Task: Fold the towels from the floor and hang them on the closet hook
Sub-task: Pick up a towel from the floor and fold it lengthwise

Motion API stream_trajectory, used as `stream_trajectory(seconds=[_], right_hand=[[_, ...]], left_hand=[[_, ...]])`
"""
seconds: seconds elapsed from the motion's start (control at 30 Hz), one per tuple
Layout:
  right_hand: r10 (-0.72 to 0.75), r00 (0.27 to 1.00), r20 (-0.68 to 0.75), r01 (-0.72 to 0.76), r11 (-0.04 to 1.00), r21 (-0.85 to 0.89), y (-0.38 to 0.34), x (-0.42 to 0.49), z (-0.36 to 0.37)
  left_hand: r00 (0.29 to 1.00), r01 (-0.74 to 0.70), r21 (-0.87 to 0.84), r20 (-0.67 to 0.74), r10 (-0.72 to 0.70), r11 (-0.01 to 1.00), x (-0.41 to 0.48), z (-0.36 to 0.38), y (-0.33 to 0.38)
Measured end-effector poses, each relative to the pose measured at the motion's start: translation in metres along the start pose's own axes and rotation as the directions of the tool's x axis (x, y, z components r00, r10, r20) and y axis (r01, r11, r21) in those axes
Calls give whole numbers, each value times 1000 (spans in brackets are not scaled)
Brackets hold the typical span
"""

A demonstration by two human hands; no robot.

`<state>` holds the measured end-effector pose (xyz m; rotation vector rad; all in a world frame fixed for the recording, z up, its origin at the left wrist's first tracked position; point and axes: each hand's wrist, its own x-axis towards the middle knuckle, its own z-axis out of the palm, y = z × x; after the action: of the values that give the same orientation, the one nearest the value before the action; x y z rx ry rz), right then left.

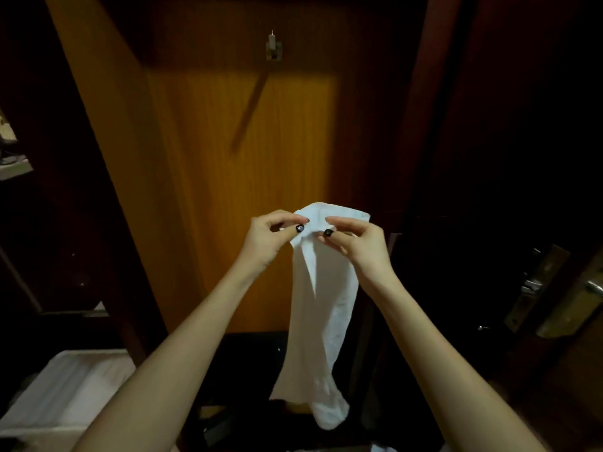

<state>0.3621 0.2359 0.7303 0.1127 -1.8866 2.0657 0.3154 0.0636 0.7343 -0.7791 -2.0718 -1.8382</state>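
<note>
head view: the left hand (274, 233) and right hand (355, 239) sit close together, each pinching the top edge of a white towel (323, 305) between thumb and fingers. the towel hangs below the hands in a long narrow strip, its lower end bunched, so it looks only loosely folded. high above the hands, well apart, the hook (273, 48) on the wooden panel (228, 158) carries nothing. below and left of the left arm lies something white (65, 393); whether it is more towels i cannot tell. i judge the task early: this towel is lifted, folding is in hand, hanging is not yet done.
</note>
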Motion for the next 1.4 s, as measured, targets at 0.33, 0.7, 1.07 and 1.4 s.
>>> stream_trajectory(seconds=[0.33,0.7,1.07,1.4], right_hand=[[-30,994,101,3,965,264,24,5,14],[53,897,438,91,949,-301,37,22,4],[152,971,182,10,740,-672,102,31,-3],[97,979,180,-19,920,-391,127,29,20]], left_hand=[[987,158,-220,56,-150,963,-10,9,-22],[973,134,-311,219,-66,941,33,-36,11],[999,-9,-367,-43,-7,930,63,-58,36],[999,0,-458,-34,-18,889,65,-72,50]])
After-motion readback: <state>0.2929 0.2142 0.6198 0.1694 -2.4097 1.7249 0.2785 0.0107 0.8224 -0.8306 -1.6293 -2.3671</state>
